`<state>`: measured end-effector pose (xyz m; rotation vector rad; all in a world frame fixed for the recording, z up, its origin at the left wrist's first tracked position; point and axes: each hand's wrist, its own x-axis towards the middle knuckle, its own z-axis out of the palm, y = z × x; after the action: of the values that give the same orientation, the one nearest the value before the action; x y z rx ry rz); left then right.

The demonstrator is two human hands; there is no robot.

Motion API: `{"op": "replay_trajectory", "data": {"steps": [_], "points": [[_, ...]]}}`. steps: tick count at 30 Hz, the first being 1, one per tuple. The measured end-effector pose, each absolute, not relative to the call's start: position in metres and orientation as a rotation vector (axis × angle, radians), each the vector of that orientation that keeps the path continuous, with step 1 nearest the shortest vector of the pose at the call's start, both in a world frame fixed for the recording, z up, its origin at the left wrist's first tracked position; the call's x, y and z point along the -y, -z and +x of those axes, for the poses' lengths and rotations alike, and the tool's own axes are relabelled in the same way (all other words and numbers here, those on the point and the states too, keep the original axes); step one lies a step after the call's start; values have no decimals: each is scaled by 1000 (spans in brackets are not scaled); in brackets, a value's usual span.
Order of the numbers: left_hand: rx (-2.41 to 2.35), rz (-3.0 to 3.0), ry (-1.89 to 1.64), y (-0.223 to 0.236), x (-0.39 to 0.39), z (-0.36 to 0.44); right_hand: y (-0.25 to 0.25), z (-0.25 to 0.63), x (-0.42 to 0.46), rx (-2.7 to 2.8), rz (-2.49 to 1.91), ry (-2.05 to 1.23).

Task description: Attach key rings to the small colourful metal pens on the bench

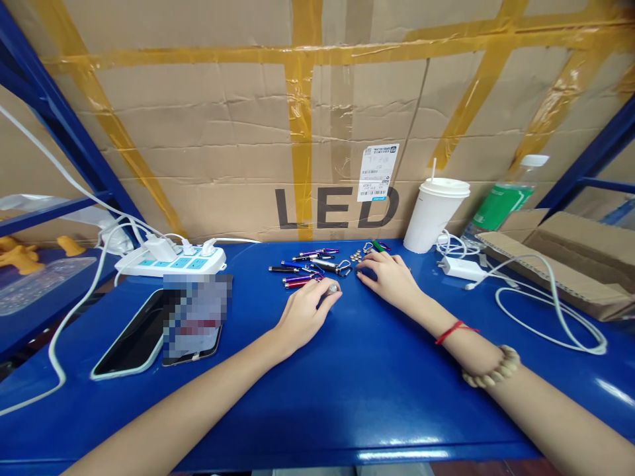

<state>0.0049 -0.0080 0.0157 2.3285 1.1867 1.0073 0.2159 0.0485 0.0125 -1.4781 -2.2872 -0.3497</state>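
Observation:
My left hand [306, 312] rests on the blue shelf top [347, 383], its fingers curled round a small silver-tipped keychain light [332, 289]. Just beyond it lie several small coloured keychain lights [307, 266] with clips. My right hand [389, 274] lies palm down a little to the right, its fingertips pinched together next to a cluster of tiny silver parts [356, 255]; whether they hold one is hidden. A red string and a bead bracelet [491, 373] circle the right wrist.
A white lidded cup [434, 213] and a green-labelled bottle [503, 201] stand at the back right, beside a white charger with cable [464, 268] and a cardboard box [560, 264]. A power strip [171, 262] and two phones [149, 334] lie left. A cardboard wall marked LED [337, 208] closes the back.

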Motion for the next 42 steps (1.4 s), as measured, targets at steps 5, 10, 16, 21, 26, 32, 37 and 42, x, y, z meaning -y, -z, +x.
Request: {"op": "replay_trajectory", "data": {"steps": [5, 10, 16, 21, 26, 32, 37, 42], "points": [[-1085, 2319, -972, -13, 6, 4, -12, 216, -49, 2257, -1456, 271], [-1078, 2245, -957, -11, 5, 4, -12, 216, -51, 2234, -1428, 141], [-1114, 2212, -1008, -9, 4, 4, -19, 205, -43, 2100, -1117, 68], [-1069, 2289, -1048, -8, 2, 5, -34, 185, -21, 1975, -735, -265], [-1053, 2288, -1066, -8, 2, 4, -40, 177, -10, 2031, -635, -338], [-1045, 2287, -1109, -10, 2, 4, -39, 177, -9, 2059, -607, -266], [-1106, 2255, -1084, -11, 4, 5, -40, 181, -11, 2033, -631, -109], [-1145, 2302, -1075, -10, 4, 5, -38, 185, -14, 2142, -570, -15]]}}
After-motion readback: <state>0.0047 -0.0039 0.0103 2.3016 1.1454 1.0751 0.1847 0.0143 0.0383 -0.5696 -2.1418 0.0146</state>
